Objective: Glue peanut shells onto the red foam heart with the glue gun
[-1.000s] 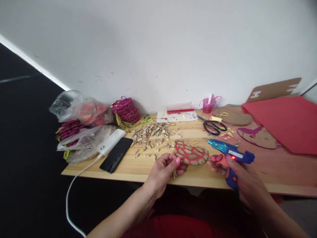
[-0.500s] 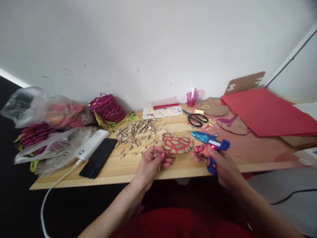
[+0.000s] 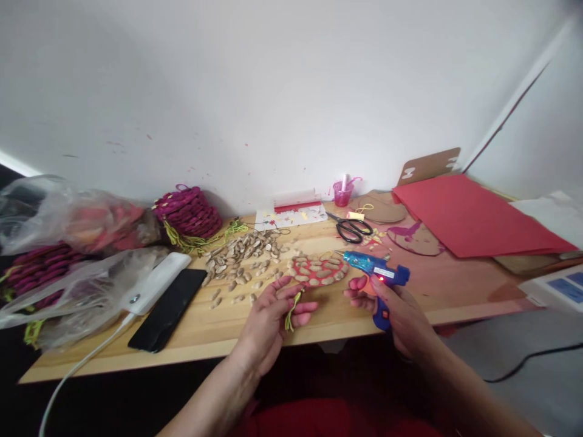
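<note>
My right hand point(image 3: 403, 312) is wrapped round the grip of a blue glue gun point(image 3: 376, 267), its red light lit and its nozzle pointing left. My left hand point(image 3: 273, 315) holds a small yellow-green yarn tassel point(image 3: 293, 311) between thumb and fingers, with the strands hanging down over the fingers. Just beyond the fingers lies a red round piece point(image 3: 313, 267) covered with peanut shells. To its left, loose peanut shells point(image 3: 246, 252) are spread in a heap on the wooden table point(image 3: 337, 312).
Black scissors point(image 3: 350, 227) and a pink cup point(image 3: 343, 193) are towards the wall. Red sheets point(image 3: 478, 218) and cardboard rounds point(image 3: 416, 237) lie at the right. At the left are a black phone point(image 3: 168, 309), a white power bank point(image 3: 160, 282), plastic bags point(image 3: 86, 212) and a purple woven basket point(image 3: 189, 212).
The view has shifted a little. My left fingers have loosened and spread, and the yellow-green tassel now shows plainly in them. The glue gun stays in my right hand.
</note>
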